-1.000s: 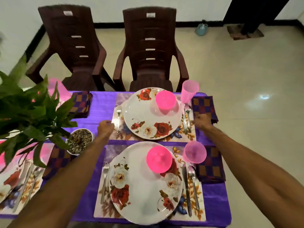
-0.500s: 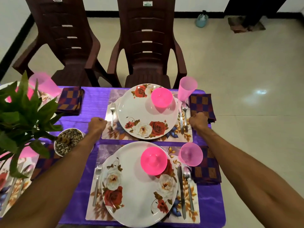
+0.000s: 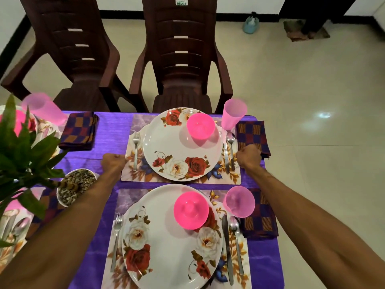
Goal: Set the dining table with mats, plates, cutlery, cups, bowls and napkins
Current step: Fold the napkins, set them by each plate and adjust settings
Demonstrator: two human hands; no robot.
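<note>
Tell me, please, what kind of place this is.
Probably a dining room in a home: a purple-clothed table laid with mats, flowered plates and pink cups, with two brown chairs on a tiled floor.

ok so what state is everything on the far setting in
far mat, flat, held at both side edges
far plate, flat on mat
far bowl, resting on plate
far cup, upright
left hand, gripping mat's left edge
right hand, gripping mat's right edge
</note>
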